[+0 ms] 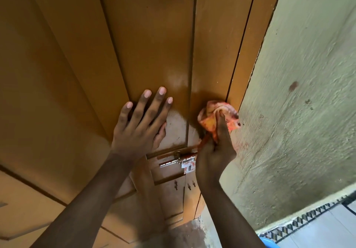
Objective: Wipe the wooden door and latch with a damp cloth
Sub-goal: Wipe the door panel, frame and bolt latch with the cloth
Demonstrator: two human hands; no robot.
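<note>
An orange-brown wooden door (150, 35) fills most of the view, with raised panels and vertical grooves. My left hand (140, 124) lies flat against it, fingers spread, holding nothing. My right hand (215, 151) grips a crumpled orange and pink cloth (212, 116) and presses it on the door's right strip, beside the frame. Just below and between my hands sits the metal sliding latch (183, 160), rusty with a pale hasp plate; my right wrist covers its right end. The door surface above the cloth looks wet and shiny.
A rough pale green plastered wall (298, 93) stands right of the door frame. At the lower right is a tiled wall section with a patterned border (300, 222). A blue object (266, 243) shows at the bottom edge. Several small screws or hooks (188, 186) stick out below the latch.
</note>
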